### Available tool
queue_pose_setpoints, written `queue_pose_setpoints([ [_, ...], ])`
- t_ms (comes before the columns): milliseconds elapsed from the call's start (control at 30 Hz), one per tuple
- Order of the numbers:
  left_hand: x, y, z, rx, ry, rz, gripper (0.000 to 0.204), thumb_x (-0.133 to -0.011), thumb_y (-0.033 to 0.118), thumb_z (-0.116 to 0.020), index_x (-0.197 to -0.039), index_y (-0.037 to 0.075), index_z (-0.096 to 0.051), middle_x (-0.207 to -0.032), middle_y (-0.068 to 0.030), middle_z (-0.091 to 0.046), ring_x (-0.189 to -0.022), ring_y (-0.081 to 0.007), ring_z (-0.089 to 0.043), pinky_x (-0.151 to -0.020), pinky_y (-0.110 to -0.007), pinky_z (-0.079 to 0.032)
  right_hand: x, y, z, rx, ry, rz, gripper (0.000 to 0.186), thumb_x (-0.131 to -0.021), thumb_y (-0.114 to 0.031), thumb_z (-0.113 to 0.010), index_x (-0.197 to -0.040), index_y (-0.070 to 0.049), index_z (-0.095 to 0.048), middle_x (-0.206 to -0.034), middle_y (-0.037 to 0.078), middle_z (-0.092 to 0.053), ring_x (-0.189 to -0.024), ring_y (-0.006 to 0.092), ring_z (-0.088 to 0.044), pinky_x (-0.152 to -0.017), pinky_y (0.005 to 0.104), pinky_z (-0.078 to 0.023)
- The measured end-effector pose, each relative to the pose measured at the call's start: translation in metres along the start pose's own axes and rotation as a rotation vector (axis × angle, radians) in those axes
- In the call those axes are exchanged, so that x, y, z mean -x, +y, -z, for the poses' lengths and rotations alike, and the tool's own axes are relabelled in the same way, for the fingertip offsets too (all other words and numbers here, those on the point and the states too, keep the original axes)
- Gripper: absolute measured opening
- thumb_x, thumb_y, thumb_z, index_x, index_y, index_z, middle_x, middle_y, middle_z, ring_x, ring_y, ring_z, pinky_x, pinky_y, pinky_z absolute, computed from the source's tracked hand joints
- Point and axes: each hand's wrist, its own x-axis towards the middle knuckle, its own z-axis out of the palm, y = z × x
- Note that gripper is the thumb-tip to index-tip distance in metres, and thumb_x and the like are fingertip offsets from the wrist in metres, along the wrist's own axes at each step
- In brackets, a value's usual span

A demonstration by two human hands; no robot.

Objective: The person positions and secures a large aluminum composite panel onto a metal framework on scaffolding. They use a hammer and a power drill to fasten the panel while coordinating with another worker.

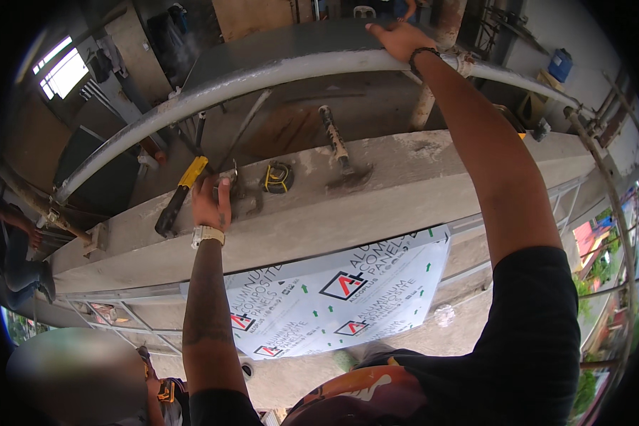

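White pipe rail (pixel 319 65) supports my right grip (pixel 404 42); left grip (pixel 211 204) likely reaches for the long yellow-and-black tool (pixel 177 200); firm hold next; both closures unclear.

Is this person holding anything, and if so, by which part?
The right hand seems to rest on the white pipe rail near the post; its grip cannot be told. The left hand is at the concrete ledge; any hold there is unclear.

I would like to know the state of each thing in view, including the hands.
Left hand: low over the concrete ledge, grip unclear
Right hand: resting on the white pipe rail
Yellow-and-black tool: lying beside the left hand
Tape measure: lying down, blade unclear
Pipe stub: paint worn
Aluminum composite panel: printed side showing
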Motion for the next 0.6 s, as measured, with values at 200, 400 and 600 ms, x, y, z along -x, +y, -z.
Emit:
queue_pose_setpoints([
  [200,0.001,-0.002,-0.001,0.002,0.012,0.010,0.052,-0.103,0.049,-0.050,-0.113,0.001,-0.069,-0.116,-0.0253,-0.064,-0.109,-0.0457,-0.060,-0.095,-0.050,-0.048,0.010,-0.006,0.000,0.000,0.071,-0.036,0.079,-0.093,-0.077,-0.040,-0.133,-0.016,-0.069,-0.133,0.017,-0.068,-0.126,0.0369,-0.062,-0.107,0.0500,-0.046],
  [400,0.001,-0.001,0.002,0.037,-0.013,0.043,0.054,-0.104,0.050,-0.049,-0.109,-0.001,-0.068,-0.114,-0.0267,-0.063,-0.108,-0.0464,-0.059,-0.094,-0.050,-0.047,0.011,-0.005,0.003,-0.013,0.068,0.015,0.075,-0.092,-0.077,-0.042,-0.133,-0.021,-0.071,-0.128,0.016,-0.071,-0.123,0.0386,-0.064,-0.106,0.0507,-0.048],
  [600,0.000,0.003,0.001,0.041,0.015,0.048,0.052,-0.103,0.049,-0.052,-0.105,0.000,-0.071,-0.108,-0.0251,-0.065,-0.105,-0.0460,-0.060,-0.093,-0.051,-0.047,0.003,0.003,-0.002,-0.006,0.068,0.026,0.071,-0.094,-0.073,-0.043,-0.131,-0.020,-0.073,-0.129,0.018,-0.070,-0.121,0.0380,-0.065,-0.106,0.0502,-0.048],
])
